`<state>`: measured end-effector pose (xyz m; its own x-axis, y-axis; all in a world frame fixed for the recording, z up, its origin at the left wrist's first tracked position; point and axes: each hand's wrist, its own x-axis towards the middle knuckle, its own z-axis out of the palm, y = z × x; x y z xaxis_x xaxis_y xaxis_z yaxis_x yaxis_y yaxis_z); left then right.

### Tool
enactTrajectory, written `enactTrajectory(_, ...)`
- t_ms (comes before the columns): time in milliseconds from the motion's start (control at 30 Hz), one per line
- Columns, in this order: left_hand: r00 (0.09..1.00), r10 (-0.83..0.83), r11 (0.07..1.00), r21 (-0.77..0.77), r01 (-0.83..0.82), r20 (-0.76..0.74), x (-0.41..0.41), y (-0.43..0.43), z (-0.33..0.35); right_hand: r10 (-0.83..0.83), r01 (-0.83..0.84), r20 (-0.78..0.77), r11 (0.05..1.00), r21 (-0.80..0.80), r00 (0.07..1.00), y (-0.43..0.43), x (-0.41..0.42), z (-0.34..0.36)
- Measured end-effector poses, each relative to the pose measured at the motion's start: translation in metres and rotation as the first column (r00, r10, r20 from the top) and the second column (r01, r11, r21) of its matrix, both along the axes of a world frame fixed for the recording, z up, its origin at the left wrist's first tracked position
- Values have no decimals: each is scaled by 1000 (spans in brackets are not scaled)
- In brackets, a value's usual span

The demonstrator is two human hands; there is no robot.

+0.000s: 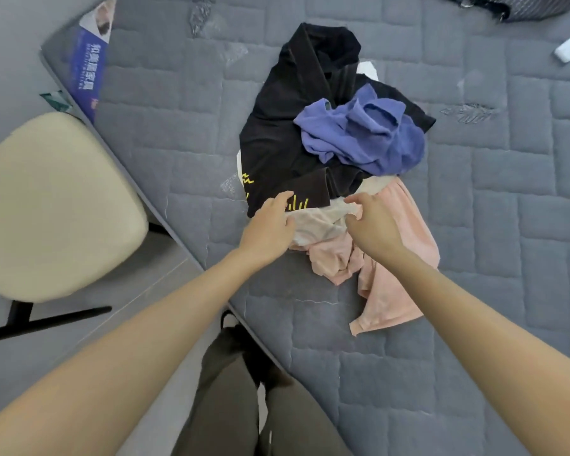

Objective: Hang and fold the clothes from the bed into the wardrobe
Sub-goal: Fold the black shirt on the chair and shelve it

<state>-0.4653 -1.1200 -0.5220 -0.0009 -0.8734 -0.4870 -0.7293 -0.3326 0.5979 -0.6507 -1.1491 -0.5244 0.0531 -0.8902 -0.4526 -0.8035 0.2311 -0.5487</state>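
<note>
Both open, my left hand and right hand bracket the nearest cream garment, likely to lift it.

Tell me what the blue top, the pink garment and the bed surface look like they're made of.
Blue top: soft matte knit, likely cotton; thick dull folds.
Pink garment: thin light fabric, maybe jersey; limp fine wrinkles.
Bed surface: grey quilted textile, matte; stitched rectangular panels.

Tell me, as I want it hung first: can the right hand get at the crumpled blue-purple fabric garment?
Probably yes: the crumpled blue-purple fabric garment lies uncovered atop the pile, just beyond the right hand, with nothing over it.
</note>
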Motion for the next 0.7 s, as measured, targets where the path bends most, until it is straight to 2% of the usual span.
enactTrajectory(200,998,45,999,0,-45,34,-4,-39,-67,20,-15,77,998,-63,997,-39,13,-56)
enactTrajectory(367,975,-148,989,23,146,167,4,-61,-108,-55,52,51,997,54,997,-65,34,-93)
enactTrajectory(533,973,-175,984,67,167,149,9,-65,-123,5,-7,-100,1000,-18,995,-64,38,-99)
enactTrajectory(633,953,-210,976,-4,216,218,21,-56,-117,47,-47,-2,999,-10,999,-54,40,-81)
enactTrajectory(700,962,-194,972,-92,215,194,34,-46,-105,84,-84,74,996,3,994,-45,43,-63)
